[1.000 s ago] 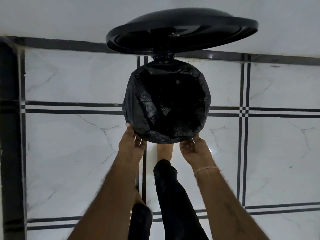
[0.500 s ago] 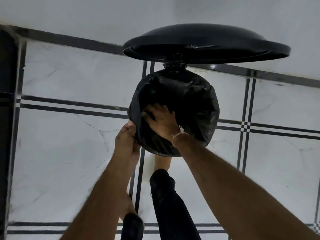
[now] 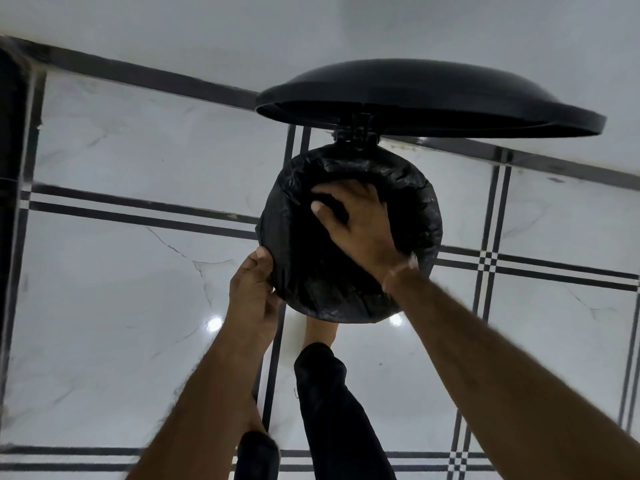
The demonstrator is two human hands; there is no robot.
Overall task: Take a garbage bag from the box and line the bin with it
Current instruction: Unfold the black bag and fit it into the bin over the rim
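Note:
A round black pedal bin stands on the floor with its lid (image 3: pixel 429 98) raised behind it. A black garbage bag (image 3: pixel 415 188) lines the bin, its edge folded down over the rim all round. My left hand (image 3: pixel 252 292) grips the bag-covered rim at the near left side. My right hand (image 3: pixel 356 220) reaches down into the bin's mouth with fingers spread, pressing against the bag inside. The box of bags is not in view.
The floor (image 3: pixel 121 289) is glossy white marble tile with black double lines. A white wall (image 3: pixel 311 29) with a dark skirting strip runs behind the bin. My foot (image 3: pixel 320 332) and black trouser leg (image 3: pixel 332 410) sit just in front of the bin.
My right hand left the near rim and went into the bin's mouth, then moved further to the right inside. My left hand stays on the rim. The view has shifted left.

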